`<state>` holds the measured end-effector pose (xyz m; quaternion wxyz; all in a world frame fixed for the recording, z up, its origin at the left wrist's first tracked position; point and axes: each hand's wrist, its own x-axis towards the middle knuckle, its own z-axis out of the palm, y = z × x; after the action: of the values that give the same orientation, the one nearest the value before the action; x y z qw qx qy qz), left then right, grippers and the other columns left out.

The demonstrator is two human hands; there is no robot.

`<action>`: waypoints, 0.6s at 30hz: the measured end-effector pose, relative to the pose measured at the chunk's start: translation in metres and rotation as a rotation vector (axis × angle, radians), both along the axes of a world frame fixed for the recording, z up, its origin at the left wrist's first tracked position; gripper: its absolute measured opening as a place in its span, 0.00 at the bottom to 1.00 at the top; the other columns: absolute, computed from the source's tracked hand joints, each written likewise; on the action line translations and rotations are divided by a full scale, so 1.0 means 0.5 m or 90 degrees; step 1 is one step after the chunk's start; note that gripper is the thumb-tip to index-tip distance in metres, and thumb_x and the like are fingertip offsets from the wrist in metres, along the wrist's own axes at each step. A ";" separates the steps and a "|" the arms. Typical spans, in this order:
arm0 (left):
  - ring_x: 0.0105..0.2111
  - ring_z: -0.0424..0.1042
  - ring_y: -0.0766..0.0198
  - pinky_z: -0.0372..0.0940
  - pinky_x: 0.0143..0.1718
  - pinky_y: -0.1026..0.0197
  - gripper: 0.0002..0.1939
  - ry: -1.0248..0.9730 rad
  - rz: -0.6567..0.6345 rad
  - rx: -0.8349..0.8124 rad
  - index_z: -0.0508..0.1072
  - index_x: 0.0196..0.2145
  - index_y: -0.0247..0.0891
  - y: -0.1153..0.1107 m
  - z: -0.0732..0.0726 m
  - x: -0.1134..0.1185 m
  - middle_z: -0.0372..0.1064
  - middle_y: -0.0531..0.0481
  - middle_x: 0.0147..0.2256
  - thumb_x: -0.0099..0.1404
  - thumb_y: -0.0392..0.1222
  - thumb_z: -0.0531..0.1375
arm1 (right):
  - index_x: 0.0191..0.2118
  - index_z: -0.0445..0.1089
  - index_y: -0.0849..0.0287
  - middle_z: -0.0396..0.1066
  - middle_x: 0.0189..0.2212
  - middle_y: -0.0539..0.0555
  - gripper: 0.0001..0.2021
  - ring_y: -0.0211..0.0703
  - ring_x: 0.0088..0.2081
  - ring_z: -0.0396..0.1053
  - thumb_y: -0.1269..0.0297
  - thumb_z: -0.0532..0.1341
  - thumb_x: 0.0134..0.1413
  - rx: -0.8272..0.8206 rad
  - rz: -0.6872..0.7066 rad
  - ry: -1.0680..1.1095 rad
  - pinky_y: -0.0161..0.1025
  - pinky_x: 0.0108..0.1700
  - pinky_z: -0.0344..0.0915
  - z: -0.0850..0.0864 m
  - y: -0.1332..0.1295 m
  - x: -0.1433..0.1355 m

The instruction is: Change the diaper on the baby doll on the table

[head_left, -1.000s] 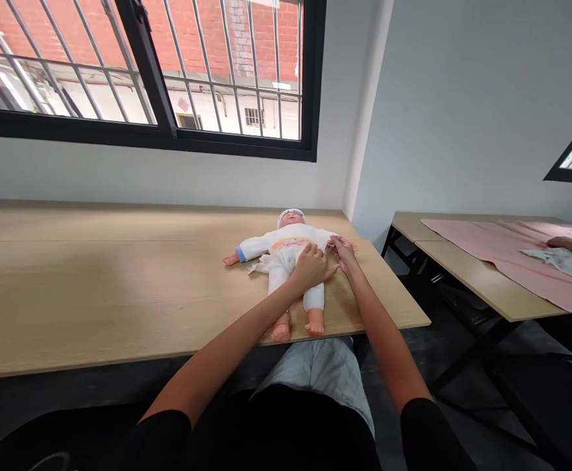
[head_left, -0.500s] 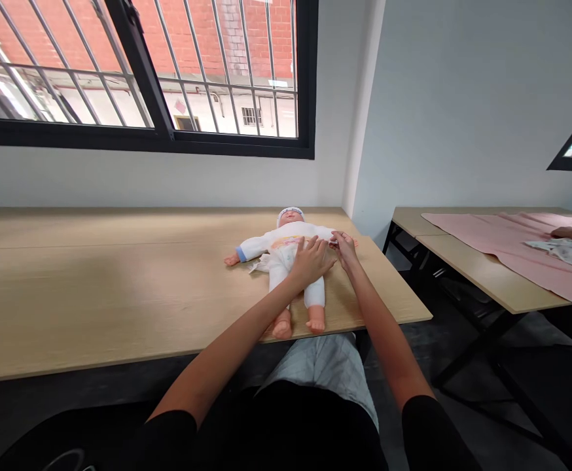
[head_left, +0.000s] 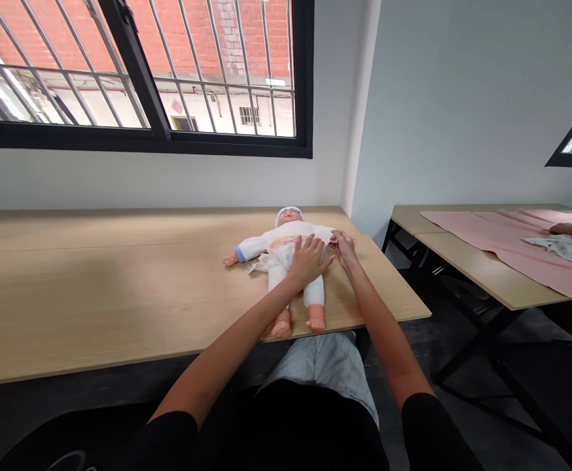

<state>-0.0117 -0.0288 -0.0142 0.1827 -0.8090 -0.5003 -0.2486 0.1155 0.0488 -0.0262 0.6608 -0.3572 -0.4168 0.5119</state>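
Observation:
A baby doll (head_left: 296,229) in white clothes and a white cap lies on its back on the wooden table (head_left: 119,294), feet toward me. At its waist there is a white diaper (head_left: 262,263), one end sticking out on the left side. My left hand (head_left: 309,258) rests flat on the doll's front at the waist, fingers stretched out. Beside it, at the doll's right-hand side in view, my right hand (head_left: 343,248) has its fingers pinched together. What they pinch is too small and hidden to make out.
Across a gap to the right, another table (head_left: 502,281) bears a pink cloth (head_left: 492,242). A co-worker's hand (head_left: 568,230) lies on a patterned white cloth (head_left: 561,248) there. A barred window (head_left: 227,145) is in the wall ahead.
The view has shifted very slightly. Both hands stay at the doll's waist, with barely any movement of the fingers.

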 end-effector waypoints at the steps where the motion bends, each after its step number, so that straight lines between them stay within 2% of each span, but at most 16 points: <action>1: 0.63 0.61 0.45 0.49 0.64 0.36 0.20 0.004 -0.009 -0.006 0.72 0.51 0.35 -0.002 0.002 -0.001 0.72 0.36 0.53 0.72 0.52 0.54 | 0.27 0.66 0.56 0.65 0.24 0.46 0.12 0.34 0.26 0.65 0.56 0.66 0.40 0.005 0.000 0.010 0.34 0.33 0.67 -0.001 0.000 0.000; 5: 0.62 0.62 0.44 0.46 0.64 0.33 0.20 0.016 -0.017 -0.029 0.75 0.47 0.35 -0.001 0.003 -0.001 0.74 0.35 0.50 0.71 0.53 0.55 | 0.29 0.68 0.57 0.65 0.23 0.45 0.10 0.34 0.27 0.65 0.60 0.64 0.38 0.023 0.009 0.031 0.33 0.33 0.66 0.001 -0.006 -0.005; 11: 0.61 0.62 0.43 0.45 0.64 0.32 0.20 0.051 -0.020 -0.034 0.79 0.43 0.35 0.007 -0.002 0.004 0.76 0.36 0.48 0.72 0.52 0.53 | 0.33 0.67 0.56 0.68 0.22 0.44 0.11 0.35 0.26 0.66 0.63 0.63 0.38 0.035 0.030 -0.048 0.34 0.34 0.65 0.009 -0.020 -0.010; 15: 0.56 0.67 0.43 0.50 0.62 0.35 0.20 0.091 -0.012 0.006 0.78 0.47 0.33 0.002 0.002 0.010 0.75 0.35 0.49 0.72 0.49 0.53 | 0.32 0.66 0.55 0.69 0.22 0.44 0.10 0.36 0.26 0.67 0.64 0.62 0.37 0.053 0.013 -0.108 0.35 0.34 0.65 0.010 -0.021 -0.007; 18: 0.50 0.71 0.45 0.56 0.60 0.41 0.20 0.141 -0.025 0.020 0.79 0.45 0.29 -0.002 0.004 0.014 0.76 0.35 0.44 0.73 0.44 0.50 | 0.31 0.66 0.55 0.69 0.21 0.44 0.10 0.36 0.26 0.68 0.64 0.63 0.37 0.063 0.004 -0.122 0.35 0.34 0.65 0.011 -0.021 -0.006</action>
<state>-0.0049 -0.0296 -0.0122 0.2446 -0.8382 -0.4573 -0.1686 0.1126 0.0385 -0.0208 0.6328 -0.3705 -0.5041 0.4563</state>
